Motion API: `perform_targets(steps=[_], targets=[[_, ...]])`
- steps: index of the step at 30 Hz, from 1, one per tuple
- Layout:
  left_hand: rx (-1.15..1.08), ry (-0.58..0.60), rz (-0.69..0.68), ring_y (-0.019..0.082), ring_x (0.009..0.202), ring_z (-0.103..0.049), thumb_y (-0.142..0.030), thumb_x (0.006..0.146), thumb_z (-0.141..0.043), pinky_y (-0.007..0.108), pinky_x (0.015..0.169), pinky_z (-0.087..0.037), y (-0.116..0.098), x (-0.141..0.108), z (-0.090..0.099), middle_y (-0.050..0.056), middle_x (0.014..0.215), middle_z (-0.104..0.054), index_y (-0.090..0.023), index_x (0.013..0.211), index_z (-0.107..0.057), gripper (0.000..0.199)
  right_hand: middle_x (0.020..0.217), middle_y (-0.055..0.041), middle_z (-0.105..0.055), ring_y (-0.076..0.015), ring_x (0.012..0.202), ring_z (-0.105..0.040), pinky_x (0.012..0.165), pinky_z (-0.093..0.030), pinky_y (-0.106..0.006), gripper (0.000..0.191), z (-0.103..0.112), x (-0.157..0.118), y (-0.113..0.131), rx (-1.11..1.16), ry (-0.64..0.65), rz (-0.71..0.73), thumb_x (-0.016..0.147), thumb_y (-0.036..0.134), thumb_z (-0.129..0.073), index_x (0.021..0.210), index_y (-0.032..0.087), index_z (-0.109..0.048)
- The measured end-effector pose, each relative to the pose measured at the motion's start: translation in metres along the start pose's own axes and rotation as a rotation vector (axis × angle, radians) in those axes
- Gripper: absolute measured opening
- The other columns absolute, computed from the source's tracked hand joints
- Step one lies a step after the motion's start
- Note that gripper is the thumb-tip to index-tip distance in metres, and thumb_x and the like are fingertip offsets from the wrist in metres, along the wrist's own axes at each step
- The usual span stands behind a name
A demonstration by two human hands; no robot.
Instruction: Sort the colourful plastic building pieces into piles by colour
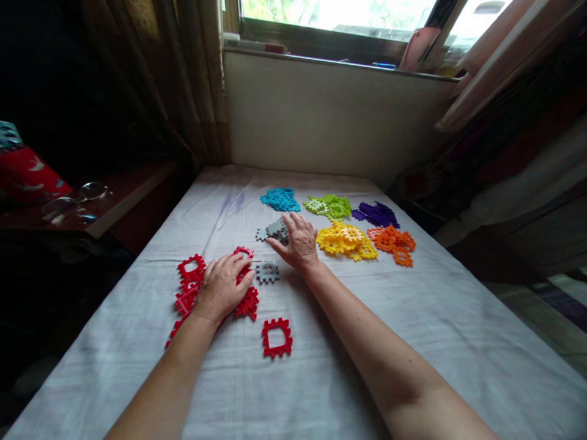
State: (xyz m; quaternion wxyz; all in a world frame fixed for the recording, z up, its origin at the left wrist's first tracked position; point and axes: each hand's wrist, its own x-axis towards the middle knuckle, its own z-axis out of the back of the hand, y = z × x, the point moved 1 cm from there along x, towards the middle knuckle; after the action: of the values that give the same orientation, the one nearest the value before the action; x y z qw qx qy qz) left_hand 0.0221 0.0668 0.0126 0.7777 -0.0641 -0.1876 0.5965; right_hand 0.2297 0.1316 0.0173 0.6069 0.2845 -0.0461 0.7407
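Note:
My left hand (224, 286) lies over a pile of red interlocking plastic squares (187, 300), fingers stretched out and slightly spread; part of the pile is hidden under it. Beside the pile's right side sits a single red square frame (277, 338). My right hand (298, 238) rests at a small heap of grey interlocking pieces (276, 230), its thumb apart from the fingers, and it covers some of them. Between both hands a lone grey window-like piece (267, 272) lies flat on the cloth.
Sorted piles of blue (280, 200), green (329, 207), purple (376, 214), yellow (346, 240) and orange pieces (393, 239) lie behind and right of my right hand. A white cloth (367, 373) covers the table. Eyeglasses (93, 191) rest on a brown side table (123, 198) at left.

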Motion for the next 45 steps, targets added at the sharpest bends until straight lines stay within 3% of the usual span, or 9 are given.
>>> perform_targets(steps=[4, 14, 18, 23, 27, 30, 33, 37, 45], targets=[[-0.004, -0.043, -0.016, 0.027, 0.128, -0.054, -0.041, 0.09, -0.048, 0.05, 0.111, -0.037, -0.001, 0.0, -0.002, 0.006, 0.132, -0.066, -0.027, 0.116, -0.069, 0.035, 0.152, -0.0111, -0.046, -0.0303, 0.144, -0.031, 0.119, -0.015, -0.048, 0.067, 0.009, -0.032, 0.008, 0.008, 0.147, 0.386, 0.081, 0.065, -0.064, 0.136, 0.026, -0.058], [-0.067, -0.074, -0.032, 0.028, 0.123, -0.058, -0.043, 0.089, -0.049, 0.05, 0.108, -0.039, 0.001, 0.002, -0.002, 0.008, 0.122, -0.07, -0.025, 0.101, -0.071, 0.031, 0.148, -0.0135, -0.05, -0.0325, 0.142, -0.035, 0.116, -0.02, -0.057, 0.038, -0.003, -0.003, 0.009, -0.039, 0.083, 0.015, 0.094, 0.035, -0.056, 0.129, 0.023, -0.062], [-0.175, -0.06, -0.031, 0.027, 0.117, -0.062, -0.049, 0.09, -0.044, 0.046, 0.106, -0.041, 0.0, 0.005, 0.001, 0.009, 0.115, -0.073, -0.023, 0.089, -0.071, 0.038, 0.136, -0.0115, -0.061, -0.025, 0.13, -0.05, 0.11, -0.036, -0.044, 0.031, 0.022, -0.032, 0.02, 0.132, 0.12, 0.123, 0.099, 0.03, -0.047, 0.12, 0.022, -0.067], [-0.276, 0.06, 0.019, 0.024, 0.098, -0.068, -0.054, 0.091, -0.033, 0.035, 0.088, -0.052, 0.001, 0.01, 0.019, 0.006, 0.102, -0.076, -0.023, 0.097, -0.072, 0.051, 0.137, -0.0141, -0.06, -0.0261, 0.128, -0.053, 0.106, -0.042, -0.041, 0.057, 0.061, -0.1, 0.031, 0.32, 0.388, 0.414, 0.085, 0.062, -0.062, 0.124, 0.021, -0.065], [-0.11, -0.047, 0.106, 0.029, 0.113, -0.064, -0.057, 0.088, -0.036, 0.042, 0.099, -0.047, 0.028, 0.007, 0.04, 0.009, 0.116, -0.073, -0.024, 0.109, -0.071, 0.052, 0.149, -0.0166, -0.048, -0.034, 0.14, -0.039, 0.114, -0.031, -0.052, 0.087, 0.076, -0.132, 0.029, 0.27, 0.508, 0.435, 0.07, 0.071, -0.072, 0.14, 0.022, -0.054], [0.092, -0.106, 0.285, 0.037, 0.135, -0.047, -0.062, 0.086, -0.039, 0.06, 0.113, -0.029, 0.06, -0.001, 0.044, 0.014, 0.141, -0.058, -0.024, 0.124, -0.067, 0.06, 0.145, -0.0143, -0.052, -0.0327, 0.138, -0.042, 0.114, -0.028, -0.054, 0.069, 0.075, -0.133, 0.024, 0.229, 0.507, 0.38, 0.077, 0.059, -0.073, 0.134, 0.024, -0.058], [0.13, 0.039, 0.316, 0.036, 0.143, -0.037, -0.061, 0.088, -0.035, 0.063, 0.114, -0.024, 0.077, -0.004, 0.035, 0.014, 0.153, -0.046, -0.022, 0.139, -0.055, 0.067, 0.141, -0.0145, -0.055, -0.0316, 0.135, -0.045, 0.112, -0.032, -0.051, 0.056, 0.073, -0.127, 0.02, 0.231, 0.473, 0.329, 0.078, 0.051, -0.074, 0.124, 0.021, -0.063], [0.131, 0.191, 0.129, 0.031, 0.149, -0.028, -0.059, 0.091, -0.032, 0.056, 0.118, -0.021, 0.058, 0.008, 0.023, 0.009, 0.159, -0.037, -0.024, 0.148, -0.044, 0.068, 0.145, -0.0166, -0.052, -0.0327, 0.136, -0.044, 0.111, -0.034, -0.049, 0.056, 0.071, -0.125, 0.015, 0.252, 0.464, 0.278, 0.076, 0.049, -0.076, 0.121, 0.018, -0.064], [0.212, 0.39, -0.026, 0.038, 0.15, -0.022, -0.068, 0.085, -0.045, 0.07, 0.113, -0.014, 0.011, 0.016, 0.023, 0.008, 0.163, -0.027, -0.04, 0.146, -0.045, 0.067, 0.146, -0.0116, -0.054, -0.0321, 0.141, -0.039, 0.115, -0.026, -0.054, 0.052, 0.068, -0.122, 0.016, 0.321, 0.483, 0.33, 0.078, 0.054, -0.073, 0.117, 0.021, -0.063]])
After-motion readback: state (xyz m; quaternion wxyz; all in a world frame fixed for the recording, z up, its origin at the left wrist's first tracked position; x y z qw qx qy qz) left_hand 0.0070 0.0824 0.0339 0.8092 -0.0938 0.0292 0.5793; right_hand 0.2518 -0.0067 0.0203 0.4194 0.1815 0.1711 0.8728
